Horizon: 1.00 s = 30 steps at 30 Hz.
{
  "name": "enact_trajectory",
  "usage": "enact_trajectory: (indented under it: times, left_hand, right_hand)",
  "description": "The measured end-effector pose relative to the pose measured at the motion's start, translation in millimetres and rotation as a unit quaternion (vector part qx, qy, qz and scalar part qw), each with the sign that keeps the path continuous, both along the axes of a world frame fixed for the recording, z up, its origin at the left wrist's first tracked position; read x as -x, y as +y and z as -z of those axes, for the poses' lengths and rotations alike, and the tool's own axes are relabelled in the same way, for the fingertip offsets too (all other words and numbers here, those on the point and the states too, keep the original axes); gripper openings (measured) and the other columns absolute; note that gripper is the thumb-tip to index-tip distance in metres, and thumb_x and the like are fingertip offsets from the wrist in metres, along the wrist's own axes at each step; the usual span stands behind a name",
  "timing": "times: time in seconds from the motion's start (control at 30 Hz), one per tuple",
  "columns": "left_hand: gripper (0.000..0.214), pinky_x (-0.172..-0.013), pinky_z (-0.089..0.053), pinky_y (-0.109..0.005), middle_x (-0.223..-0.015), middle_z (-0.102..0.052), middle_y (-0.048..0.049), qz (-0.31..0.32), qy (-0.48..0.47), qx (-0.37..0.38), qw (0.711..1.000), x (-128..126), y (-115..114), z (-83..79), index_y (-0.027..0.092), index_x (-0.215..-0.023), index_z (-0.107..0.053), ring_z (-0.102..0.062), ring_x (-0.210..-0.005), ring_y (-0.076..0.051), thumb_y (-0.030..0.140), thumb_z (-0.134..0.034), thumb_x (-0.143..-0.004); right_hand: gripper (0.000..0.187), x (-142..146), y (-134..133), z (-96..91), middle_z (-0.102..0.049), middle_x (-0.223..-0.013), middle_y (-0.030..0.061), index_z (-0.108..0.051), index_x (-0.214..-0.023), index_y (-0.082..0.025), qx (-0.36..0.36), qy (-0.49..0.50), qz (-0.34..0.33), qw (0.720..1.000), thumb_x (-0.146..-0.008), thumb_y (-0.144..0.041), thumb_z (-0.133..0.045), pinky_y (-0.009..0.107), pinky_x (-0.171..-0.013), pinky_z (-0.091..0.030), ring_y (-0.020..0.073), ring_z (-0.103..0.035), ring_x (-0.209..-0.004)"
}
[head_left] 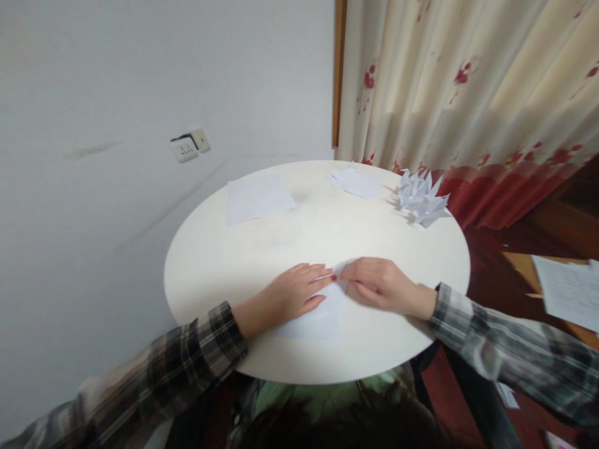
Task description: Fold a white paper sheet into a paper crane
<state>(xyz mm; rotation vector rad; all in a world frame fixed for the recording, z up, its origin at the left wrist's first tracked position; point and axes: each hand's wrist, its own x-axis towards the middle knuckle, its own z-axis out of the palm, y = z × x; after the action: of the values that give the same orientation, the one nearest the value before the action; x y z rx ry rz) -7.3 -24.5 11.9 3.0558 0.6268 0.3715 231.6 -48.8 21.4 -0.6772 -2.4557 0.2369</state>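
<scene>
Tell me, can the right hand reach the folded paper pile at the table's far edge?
Probably yes: only bare table lies between the right hand and the folded paper pile, though the hand rests on a sheet.

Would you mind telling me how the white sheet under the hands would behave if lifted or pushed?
The sheet looks thin and lies flat, so it would probably flop and feel very light. On the smooth table it would likely slide easily unless pinned.
</scene>
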Motion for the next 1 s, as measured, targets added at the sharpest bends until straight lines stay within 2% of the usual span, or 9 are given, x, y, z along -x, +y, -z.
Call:
enact_trajectory:
  times: [0.07, 0.17, 0.27, 0.37, 0.5, 0.67, 0.77, 0.9, 1.0]
  left_hand:
    - [0.038, -0.098, -0.036, -0.041, -0.132, -0.05, -0.0092, 0.033, 0.035, 0.022, 0.999, 5, 6, 0.1, 0.016, -0.129, -0.044, -0.044, -0.124, -0.023, 0.019, -0.042, -0.09]
    - [0.044, -0.099, -0.035, -0.039, -0.133, -0.05, -0.0032, 0.065, 0.075, 0.051, 0.994, 9, 15, -3.6, 0.021, -0.128, -0.045, -0.037, -0.129, -0.022, 0.008, -0.041, -0.086]
    - [0.048, -0.099, -0.035, -0.041, -0.129, -0.054, -0.0027, 0.054, 0.071, 0.052, 0.995, 9, 16, -6.8, 0.022, -0.121, -0.051, -0.043, -0.125, -0.021, 0.001, -0.04, -0.08]
    - [0.038, -0.096, -0.038, -0.039, -0.122, -0.059, -0.0073, 0.034, 0.028, 0.035, 0.998, 4, 9, -4.0, 0.015, -0.112, -0.056, -0.052, -0.115, -0.021, 0.003, -0.043, -0.078]
    - [0.026, -0.095, -0.04, -0.037, -0.121, -0.059, -0.0112, -0.012, -0.023, 0.011, 1.0, 1, 2, 6.9, 0.011, -0.11, -0.056, -0.052, -0.113, -0.022, 0.015, -0.045, -0.087]
    - [0.031, -0.1, -0.036, -0.039, -0.127, -0.055, -0.0046, 0.038, 0.031, 0.065, 0.997, 7, 14, 8.6, 0.02, -0.12, -0.052, -0.044, -0.124, -0.019, 0.015, -0.038, -0.093]
    - [0.03, -0.102, -0.034, -0.04, -0.134, -0.049, -0.0022, 0.047, 0.038, 0.069, 0.996, 9, 26, 1.9, 0.026, -0.114, -0.057, -0.037, -0.129, -0.02, 0.014, -0.043, -0.091]
    - [0.032, -0.1, -0.038, -0.04, -0.132, -0.05, -0.0059, 0.051, -0.017, 0.048, 0.997, 11, 31, 2.1, 0.026, -0.105, -0.064, -0.046, -0.12, -0.02, 0.008, -0.046, -0.086]
    - [0.034, -0.096, -0.043, -0.036, -0.121, -0.058, -0.0076, 0.053, -0.046, 0.057, 0.996, 12, 22, 8.4, 0.022, -0.111, -0.06, -0.052, -0.113, -0.018, 0.007, -0.041, -0.087]
  right_hand:
    - [0.028, -12, 12, 1.1, -0.065, -0.105, 0.0092, -0.057, -0.113, -0.018, 0.022, 0.025, 0.038, 0.999, -0.088, -0.021, -0.045, 0.036, -0.087, -0.049, 0.0175, -0.059, -0.1]
    - [0.033, -19, 22, 5.3, -0.062, -0.115, 0.0084, -0.053, -0.121, -0.019, 0.066, -0.01, -0.014, 0.998, -0.089, -0.023, -0.048, 0.036, -0.092, -0.047, 0.0166, -0.057, -0.106]
    - [0.034, -16, 19, 9.9, -0.062, -0.115, 0.0092, -0.054, -0.121, -0.016, 0.078, -0.035, -0.067, 0.994, -0.089, -0.025, -0.049, 0.035, -0.095, -0.046, 0.0164, -0.056, -0.109]
    - [0.033, -12, 9, 10.7, -0.064, -0.113, 0.0103, -0.056, -0.118, -0.015, 0.054, -0.048, -0.071, 0.995, -0.088, -0.027, -0.05, 0.038, -0.097, -0.044, 0.0183, -0.054, -0.112]
    - [0.035, -10, -5, 5.2, -0.062, -0.116, 0.0133, -0.056, -0.118, -0.013, 0.017, -0.07, -0.045, 0.996, -0.088, -0.03, -0.051, 0.042, -0.098, -0.044, 0.0213, -0.054, -0.112]
    - [0.028, -6, -10, 2.0, -0.064, -0.109, 0.0114, -0.059, -0.113, -0.014, 0.031, -0.055, -0.064, 0.996, -0.09, -0.024, -0.047, 0.037, -0.093, -0.047, 0.0185, -0.056, -0.107]
    - [0.028, -3, -10, 5.2, -0.059, -0.119, 0.0133, -0.058, -0.113, -0.013, 0.031, -0.056, -0.067, 0.996, -0.09, -0.023, -0.045, 0.037, -0.096, -0.047, 0.0184, -0.053, -0.113]
    - [0.035, 2, -12, 9.0, -0.053, -0.128, 0.0147, -0.051, -0.124, -0.012, 0.031, -0.079, -0.082, 0.993, -0.091, -0.021, -0.042, 0.037, -0.102, -0.043, 0.0183, -0.046, -0.122]
    - [0.036, 3, -14, 9.7, -0.054, -0.127, 0.0159, -0.049, -0.126, -0.011, 0.002, -0.096, -0.087, 0.992, -0.092, -0.021, -0.041, 0.039, -0.103, -0.041, 0.0195, -0.044, -0.124]
